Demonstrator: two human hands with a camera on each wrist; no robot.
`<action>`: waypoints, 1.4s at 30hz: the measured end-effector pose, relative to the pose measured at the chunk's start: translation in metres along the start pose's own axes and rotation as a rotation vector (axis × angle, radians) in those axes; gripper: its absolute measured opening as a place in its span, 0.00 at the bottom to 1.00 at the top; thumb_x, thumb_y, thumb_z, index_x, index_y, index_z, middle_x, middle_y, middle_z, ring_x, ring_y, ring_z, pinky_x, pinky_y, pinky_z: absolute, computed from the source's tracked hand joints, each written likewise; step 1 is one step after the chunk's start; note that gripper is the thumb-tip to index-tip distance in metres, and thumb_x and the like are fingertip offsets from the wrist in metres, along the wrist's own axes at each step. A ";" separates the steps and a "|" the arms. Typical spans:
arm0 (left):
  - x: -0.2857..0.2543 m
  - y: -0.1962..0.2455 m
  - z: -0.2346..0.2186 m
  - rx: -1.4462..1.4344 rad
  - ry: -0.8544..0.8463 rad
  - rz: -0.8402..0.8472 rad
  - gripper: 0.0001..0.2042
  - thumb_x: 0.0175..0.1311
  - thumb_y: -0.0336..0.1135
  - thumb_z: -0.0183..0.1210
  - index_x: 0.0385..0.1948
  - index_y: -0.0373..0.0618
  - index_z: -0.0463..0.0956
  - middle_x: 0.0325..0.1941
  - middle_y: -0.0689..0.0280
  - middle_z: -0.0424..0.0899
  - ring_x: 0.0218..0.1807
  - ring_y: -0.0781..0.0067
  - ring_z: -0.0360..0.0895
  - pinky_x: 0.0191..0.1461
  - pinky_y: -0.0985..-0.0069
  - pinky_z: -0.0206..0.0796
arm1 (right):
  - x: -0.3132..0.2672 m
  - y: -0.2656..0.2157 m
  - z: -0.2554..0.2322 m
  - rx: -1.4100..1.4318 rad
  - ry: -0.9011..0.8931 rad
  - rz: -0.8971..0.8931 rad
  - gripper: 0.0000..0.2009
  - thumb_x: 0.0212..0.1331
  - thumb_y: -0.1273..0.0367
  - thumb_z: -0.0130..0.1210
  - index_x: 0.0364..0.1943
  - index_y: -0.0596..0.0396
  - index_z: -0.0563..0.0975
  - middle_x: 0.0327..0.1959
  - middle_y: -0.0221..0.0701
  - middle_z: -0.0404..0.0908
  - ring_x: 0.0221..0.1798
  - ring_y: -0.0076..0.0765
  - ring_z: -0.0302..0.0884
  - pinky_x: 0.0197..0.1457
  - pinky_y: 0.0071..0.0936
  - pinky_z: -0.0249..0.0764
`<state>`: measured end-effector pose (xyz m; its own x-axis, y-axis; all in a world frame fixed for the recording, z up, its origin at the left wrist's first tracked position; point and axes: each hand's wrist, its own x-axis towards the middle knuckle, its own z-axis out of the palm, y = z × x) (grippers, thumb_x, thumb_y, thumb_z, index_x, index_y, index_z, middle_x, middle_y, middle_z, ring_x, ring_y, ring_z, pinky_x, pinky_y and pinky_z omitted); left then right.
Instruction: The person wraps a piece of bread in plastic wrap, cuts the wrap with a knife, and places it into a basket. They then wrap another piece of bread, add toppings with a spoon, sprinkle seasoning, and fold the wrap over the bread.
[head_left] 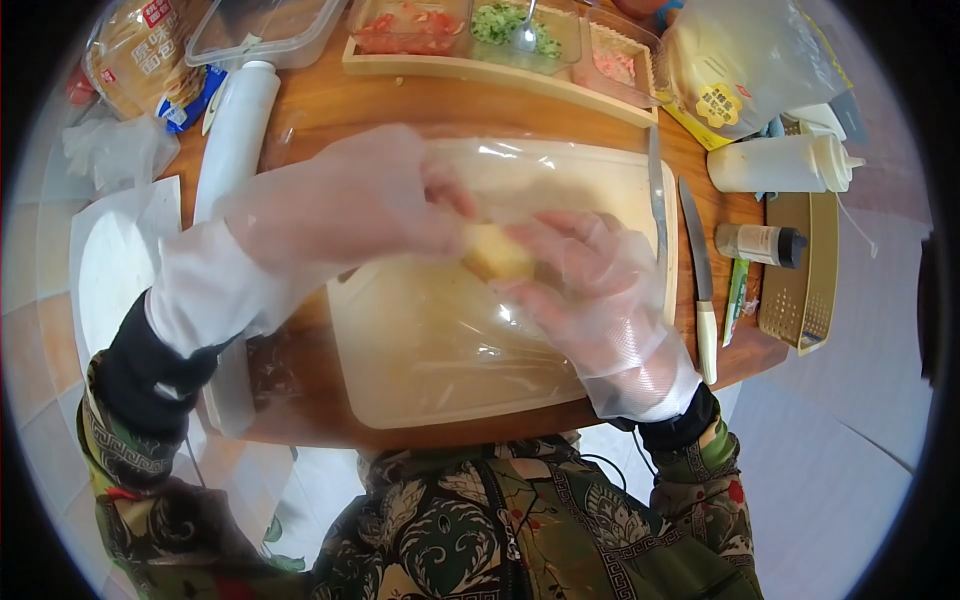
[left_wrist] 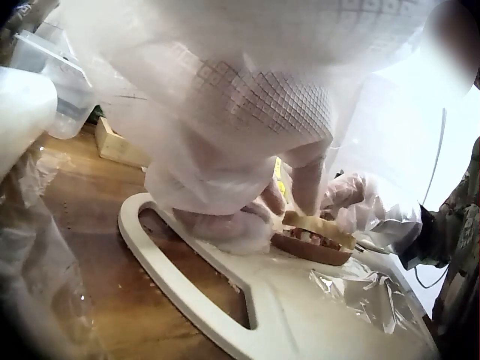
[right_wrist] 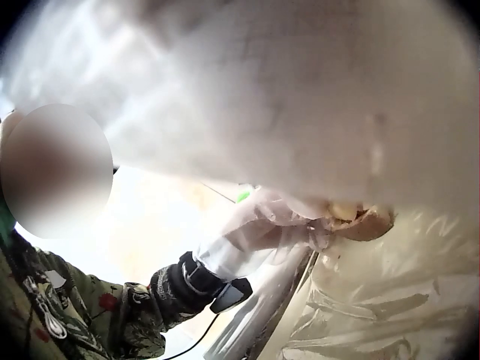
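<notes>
A small filled sandwich (head_left: 497,252) is held low over a white cutting board (head_left: 390,385) covered with clear plastic film. The left wrist view shows its side: two bread slices (left_wrist: 311,251) with a chunky pale and reddish filling between them. My left hand (head_left: 365,205), in a clear plastic glove, grips one end with fingers and thumb. On the opposite end, my gloved right hand (head_left: 595,275) pinches the bread between thumb and fingers. Glove plastic blurs most of the right wrist view, where the sandwich's cut-looking end (right_wrist: 371,223) shows beside the left fingers.
A wooden tray (head_left: 500,75) at the back holds containers of chopped red, green and pink food, one with a spoon (head_left: 525,36). Right of the board lie knives (head_left: 697,270), a squeeze bottle (head_left: 775,163) and a seasoning jar (head_left: 760,244). A film roll (head_left: 235,130) lies left.
</notes>
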<state>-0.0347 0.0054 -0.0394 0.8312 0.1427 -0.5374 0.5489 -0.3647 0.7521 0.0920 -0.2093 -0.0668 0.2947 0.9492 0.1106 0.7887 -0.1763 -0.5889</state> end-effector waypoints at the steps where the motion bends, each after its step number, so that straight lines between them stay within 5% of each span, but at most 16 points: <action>1: 0.001 -0.001 0.000 -0.004 0.002 -0.003 0.14 0.56 0.34 0.62 0.38 0.32 0.85 0.28 0.65 0.84 0.33 0.81 0.77 0.40 0.79 0.69 | 0.000 0.000 0.001 0.001 -0.005 -0.002 0.21 0.47 0.67 0.72 0.49 0.55 0.84 0.48 0.46 0.83 0.49 0.54 0.82 0.52 0.41 0.79; 16: 0.003 -0.005 0.003 -0.035 0.065 0.049 0.13 0.56 0.35 0.63 0.37 0.35 0.85 0.27 0.63 0.86 0.31 0.78 0.79 0.38 0.77 0.71 | 0.001 0.000 -0.003 0.039 -0.026 0.030 0.21 0.54 0.68 0.66 0.55 0.49 0.83 0.50 0.43 0.82 0.50 0.52 0.79 0.52 0.40 0.78; 18: 0.004 -0.005 0.002 0.029 0.063 0.018 0.13 0.52 0.38 0.67 0.36 0.42 0.87 0.32 0.59 0.88 0.38 0.66 0.84 0.45 0.69 0.74 | 0.000 0.001 -0.001 0.030 -0.015 -0.001 0.21 0.54 0.69 0.66 0.55 0.49 0.82 0.50 0.43 0.82 0.49 0.53 0.79 0.52 0.40 0.78; 25: 0.005 -0.005 0.004 0.027 0.069 0.019 0.12 0.51 0.38 0.67 0.34 0.42 0.86 0.31 0.59 0.87 0.37 0.66 0.84 0.44 0.70 0.74 | 0.003 0.000 -0.004 0.022 -0.022 -0.030 0.21 0.54 0.69 0.65 0.56 0.48 0.82 0.49 0.44 0.83 0.49 0.53 0.79 0.52 0.40 0.78; 27: 0.004 -0.007 0.006 0.028 0.098 0.091 0.12 0.55 0.36 0.63 0.34 0.36 0.85 0.26 0.61 0.85 0.31 0.76 0.78 0.37 0.76 0.69 | 0.004 0.000 -0.003 0.033 -0.022 -0.006 0.21 0.54 0.70 0.65 0.55 0.48 0.82 0.48 0.43 0.83 0.48 0.53 0.79 0.51 0.40 0.78; 31: 0.004 -0.005 0.004 0.018 0.075 0.029 0.11 0.51 0.37 0.67 0.33 0.42 0.86 0.30 0.60 0.87 0.37 0.67 0.84 0.43 0.70 0.73 | 0.006 0.002 -0.003 0.022 -0.040 -0.007 0.21 0.54 0.70 0.65 0.55 0.47 0.82 0.48 0.42 0.83 0.47 0.53 0.79 0.50 0.39 0.77; 33: 0.003 -0.007 0.006 -0.006 0.109 0.091 0.11 0.54 0.35 0.63 0.34 0.36 0.85 0.26 0.61 0.86 0.31 0.77 0.78 0.38 0.76 0.69 | 0.005 0.003 -0.003 0.017 -0.031 -0.037 0.22 0.54 0.69 0.65 0.56 0.47 0.82 0.48 0.42 0.83 0.46 0.53 0.79 0.50 0.39 0.77; 36: 0.005 -0.007 0.004 -0.020 0.077 0.031 0.11 0.51 0.37 0.67 0.33 0.42 0.86 0.30 0.60 0.87 0.37 0.67 0.84 0.43 0.70 0.73 | 0.005 0.005 -0.001 0.044 -0.030 -0.026 0.22 0.54 0.69 0.65 0.56 0.47 0.82 0.47 0.41 0.84 0.46 0.52 0.79 0.49 0.40 0.77; 42: 0.007 -0.010 0.005 0.008 0.090 0.057 0.11 0.51 0.36 0.66 0.34 0.41 0.86 0.30 0.60 0.87 0.37 0.67 0.84 0.44 0.70 0.73 | 0.004 0.006 0.001 -0.035 0.019 -0.080 0.19 0.53 0.68 0.66 0.52 0.47 0.84 0.45 0.37 0.84 0.45 0.50 0.79 0.48 0.39 0.76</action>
<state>-0.0348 0.0055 -0.0521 0.8660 0.2032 -0.4570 0.4998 -0.3820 0.7773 0.0973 -0.2063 -0.0712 0.2399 0.9554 0.1720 0.8284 -0.1091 -0.5494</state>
